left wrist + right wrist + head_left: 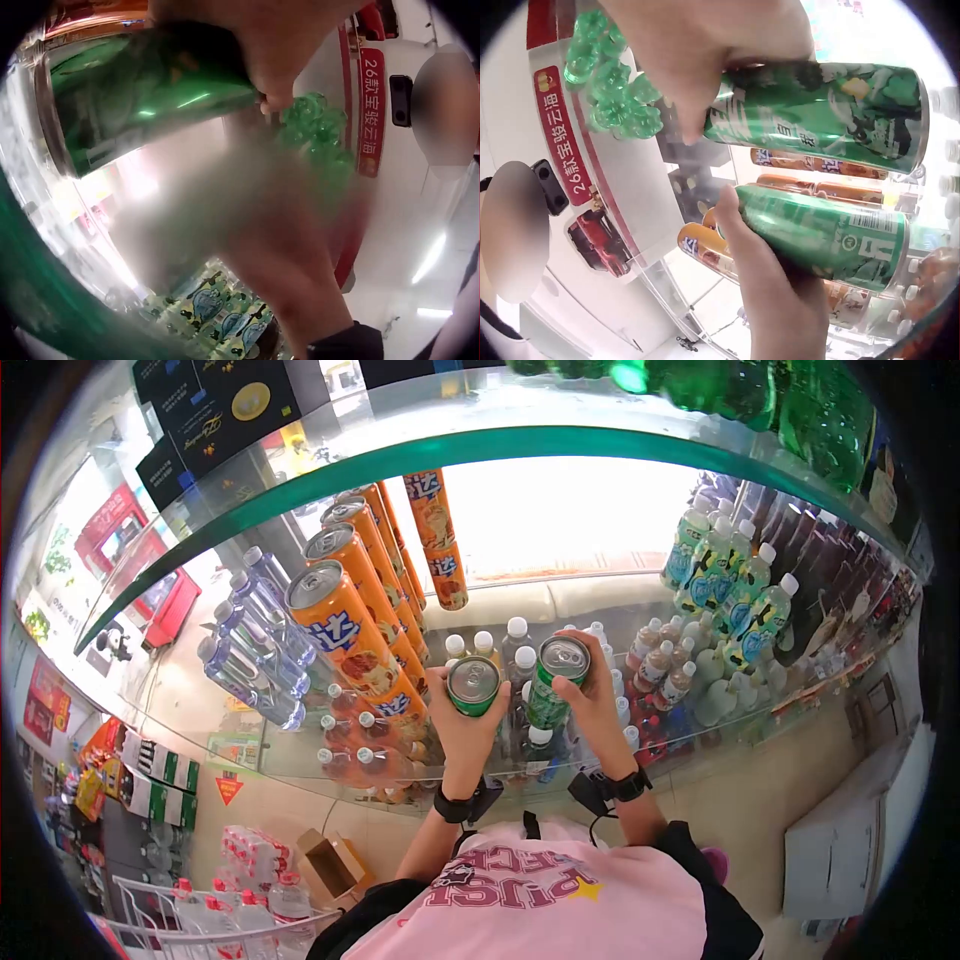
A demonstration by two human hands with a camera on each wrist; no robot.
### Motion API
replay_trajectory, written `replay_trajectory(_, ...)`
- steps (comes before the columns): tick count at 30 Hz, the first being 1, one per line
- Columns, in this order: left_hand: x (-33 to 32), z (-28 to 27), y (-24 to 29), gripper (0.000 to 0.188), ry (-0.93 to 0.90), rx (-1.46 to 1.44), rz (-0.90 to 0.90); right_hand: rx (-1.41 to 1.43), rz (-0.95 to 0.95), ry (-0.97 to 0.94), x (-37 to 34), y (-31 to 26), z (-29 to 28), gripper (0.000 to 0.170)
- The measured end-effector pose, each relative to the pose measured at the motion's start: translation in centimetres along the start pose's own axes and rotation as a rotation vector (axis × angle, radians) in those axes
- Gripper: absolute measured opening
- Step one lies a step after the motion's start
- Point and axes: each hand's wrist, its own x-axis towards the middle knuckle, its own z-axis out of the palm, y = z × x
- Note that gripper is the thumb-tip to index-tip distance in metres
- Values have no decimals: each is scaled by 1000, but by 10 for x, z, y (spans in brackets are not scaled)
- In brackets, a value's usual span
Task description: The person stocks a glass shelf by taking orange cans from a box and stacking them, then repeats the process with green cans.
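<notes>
Two tall green cans are held upright side by side above a glass shelf. My left hand [466,732] grips one green can [473,685] round its side, its silver lid facing up. The other green can [548,698] is gripped by my right hand [594,710], the thumb across its front near the lid. In the right wrist view, the right hand's can [817,112] and the left hand's can [821,236] lie close together with a narrow gap. The left wrist view shows a green can [150,90] close up, with much of the rest blurred.
Orange cans [345,622] stand in a row left of the hands, beside clear water bottles [250,650]. Green-labelled bottles [740,595] are at the right. A glass shelf edge [480,442] runs above; small bottles [370,760] stand below. An open carton [335,865] sits on the floor.
</notes>
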Motion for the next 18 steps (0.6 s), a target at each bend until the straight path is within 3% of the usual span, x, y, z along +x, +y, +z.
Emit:
replay_trajectory(8, 8, -10, -4, 54, -45, -52, 34, -95, -1, 11, 8, 16, 25, 54)
replay_trajectory(13, 10, -19, -7, 59, -179, -106, -65, -148, -17, -56, 11, 16, 33, 53)
replay_trajectory(16, 8, -21, -7, 61, -197, -87, -62, -48, -97, -192, 24, 29, 11, 50)
replay_trajectory(18, 6, -26, -10, 63, -212, -56, -48, 214, 63, -342, 61, 49, -24, 52)
